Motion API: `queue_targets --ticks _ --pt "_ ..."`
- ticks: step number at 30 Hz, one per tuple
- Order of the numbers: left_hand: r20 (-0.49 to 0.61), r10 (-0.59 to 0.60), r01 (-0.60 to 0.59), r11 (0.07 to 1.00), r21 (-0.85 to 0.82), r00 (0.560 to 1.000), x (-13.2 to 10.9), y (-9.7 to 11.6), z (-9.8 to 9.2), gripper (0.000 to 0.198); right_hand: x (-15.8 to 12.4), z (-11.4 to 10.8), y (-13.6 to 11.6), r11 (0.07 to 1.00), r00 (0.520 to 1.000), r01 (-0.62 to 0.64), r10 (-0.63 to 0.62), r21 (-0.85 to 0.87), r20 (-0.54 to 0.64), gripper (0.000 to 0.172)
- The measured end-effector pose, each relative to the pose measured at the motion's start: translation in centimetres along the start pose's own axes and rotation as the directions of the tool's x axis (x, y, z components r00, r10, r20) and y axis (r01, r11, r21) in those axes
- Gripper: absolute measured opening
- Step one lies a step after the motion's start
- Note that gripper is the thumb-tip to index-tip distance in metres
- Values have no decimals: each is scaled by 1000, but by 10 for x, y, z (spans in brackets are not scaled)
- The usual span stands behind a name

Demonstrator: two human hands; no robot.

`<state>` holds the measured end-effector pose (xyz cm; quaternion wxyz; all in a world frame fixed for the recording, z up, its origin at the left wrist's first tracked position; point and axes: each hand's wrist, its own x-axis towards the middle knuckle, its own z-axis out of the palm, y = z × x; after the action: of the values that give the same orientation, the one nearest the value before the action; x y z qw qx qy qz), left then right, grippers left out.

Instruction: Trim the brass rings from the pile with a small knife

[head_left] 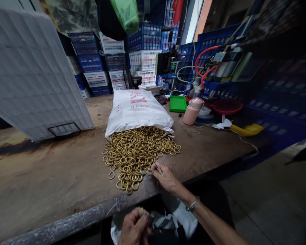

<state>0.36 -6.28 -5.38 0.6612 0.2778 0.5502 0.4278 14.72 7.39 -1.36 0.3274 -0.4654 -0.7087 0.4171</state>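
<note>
Many brass-coloured rings (135, 153) spill in a heap from the mouth of a white woven sack (140, 112) lying on the table. My right hand (165, 177) is at the heap's near right edge, its fingers closed round a slim grey metal piece (158, 168) whose kind I cannot make out. Lower down, in front of the table edge and over my lap, my left hand (134, 225) has its thumb and fingers pinched together. Whatever they may hold is hidden. Below the hands lies crumpled pale cloth or plastic (168, 221).
A large white padded panel (38, 75) stands at the left on the wooden table (53, 190). To the right are a green tray (177, 103), a pink bottle (192, 111), a red dish (226, 106) and a machine with red hoses (225, 64). Stacked blue and white crates (145, 61) line the back.
</note>
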Motion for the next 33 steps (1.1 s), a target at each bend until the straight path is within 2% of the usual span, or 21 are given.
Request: queue_targets --ticks 2,5,7,9,11,13,15,17,22,28,33 --pt "-75 130 -123 988 89 989 -2 19 6 38 -5 -1 -2 997 998 -5 0 78 60 13" --pt "-148 378 -337 910 241 914 8 46 11 39 -12 -2 -10 988 989 -42 20 149 146 13" --pt "-99 532 -465 804 371 841 17 58 12 37 -17 -3 -16 980 978 -70 31 187 204 14" --pt "8 608 -546 707 450 794 25 66 12 32 -21 -4 -22 970 969 -94 37 225 244 14" --pt "94 625 -589 661 466 775 28 69 13 26 -26 -4 -25 955 964 -133 62 266 259 15" --pt "108 628 -600 659 453 771 27 71 15 22 -29 -2 -26 931 951 -209 123 299 283 17" --pt "53 617 -575 693 435 785 24 71 17 18 -31 0 -26 895 928 -298 191 331 319 19" --pt "-15 568 -519 762 388 823 21 70 19 17 -31 4 -25 864 917 -345 227 367 328 19" --pt "-88 438 -411 884 224 895 18 68 23 23 -29 14 -23 883 948 -294 220 366 230 24" --pt "-25 239 -237 970 53 971 18 63 21 30 -26 16 -24 937 963 -232 184 261 198 20" --pt "70 161 -160 987 -24 984 18 59 18 34 -25 17 -26 982 985 -141 126 125 117 17"
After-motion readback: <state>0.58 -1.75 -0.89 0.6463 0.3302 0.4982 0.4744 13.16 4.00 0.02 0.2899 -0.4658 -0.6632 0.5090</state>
